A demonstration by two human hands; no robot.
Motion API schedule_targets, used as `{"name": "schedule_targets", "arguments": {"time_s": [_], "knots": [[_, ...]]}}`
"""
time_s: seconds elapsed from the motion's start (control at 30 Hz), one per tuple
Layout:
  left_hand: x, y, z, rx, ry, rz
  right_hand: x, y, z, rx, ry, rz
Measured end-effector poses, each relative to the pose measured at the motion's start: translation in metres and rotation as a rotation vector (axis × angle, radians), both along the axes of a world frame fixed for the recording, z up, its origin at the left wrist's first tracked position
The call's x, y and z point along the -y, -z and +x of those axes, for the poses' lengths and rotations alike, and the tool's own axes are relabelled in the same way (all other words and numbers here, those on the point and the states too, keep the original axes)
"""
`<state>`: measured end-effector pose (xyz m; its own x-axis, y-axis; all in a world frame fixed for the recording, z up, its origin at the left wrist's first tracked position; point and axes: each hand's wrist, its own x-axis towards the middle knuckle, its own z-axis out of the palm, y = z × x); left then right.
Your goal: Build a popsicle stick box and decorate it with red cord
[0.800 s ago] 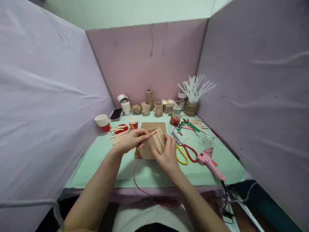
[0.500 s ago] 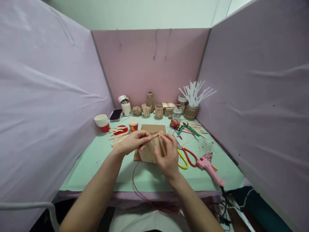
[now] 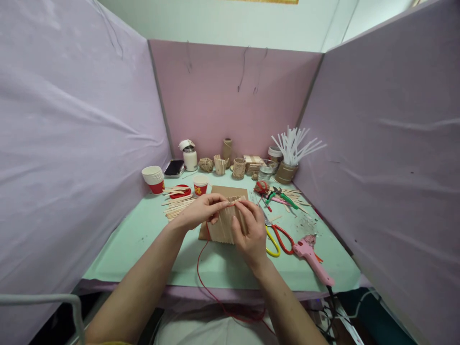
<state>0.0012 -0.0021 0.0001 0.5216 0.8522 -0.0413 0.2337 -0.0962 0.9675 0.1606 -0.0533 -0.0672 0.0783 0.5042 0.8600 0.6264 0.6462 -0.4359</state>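
Note:
Both hands meet at the top edge of a ribbed wooden piece [image 3: 223,229], made of sticks, standing on brown cardboard [image 3: 230,191]. My left hand [image 3: 203,210] pinches a red cord [image 3: 200,268] along that edge. From there the cord hangs down past the table's front edge to the lap. My right hand [image 3: 252,230] has its thumb bent against the piece's right side, with the index fingertip at the cord near the left fingertips. The fingertips partly cover the top edge.
Scissors [image 3: 283,239] and a pink glue gun [image 3: 312,258] lie on the right, below green pliers [image 3: 283,197]. Loose sticks [image 3: 178,207] and paper cups [image 3: 154,179] are on the left. Jars, twine and a pot of white strips [image 3: 286,172] line the back.
My right hand's fingertips have moved left along the top edge, closer to my left fingertips. The view has shifted slightly.

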Motion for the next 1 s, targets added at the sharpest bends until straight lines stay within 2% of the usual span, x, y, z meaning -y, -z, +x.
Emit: {"name": "schedule_targets", "arguments": {"time_s": [0.4,0.7,1.0], "knots": [[-0.004,0.011,-0.003,0.049,0.022,0.049,0.000,0.000,-0.003,0.031,0.005,0.007],[0.002,0.007,0.002,0.030,-0.051,0.047,0.001,0.003,-0.002,0.059,0.017,0.001],[0.004,0.006,0.003,0.032,-0.054,0.077,0.002,0.003,-0.001,0.047,0.005,-0.006]]}}
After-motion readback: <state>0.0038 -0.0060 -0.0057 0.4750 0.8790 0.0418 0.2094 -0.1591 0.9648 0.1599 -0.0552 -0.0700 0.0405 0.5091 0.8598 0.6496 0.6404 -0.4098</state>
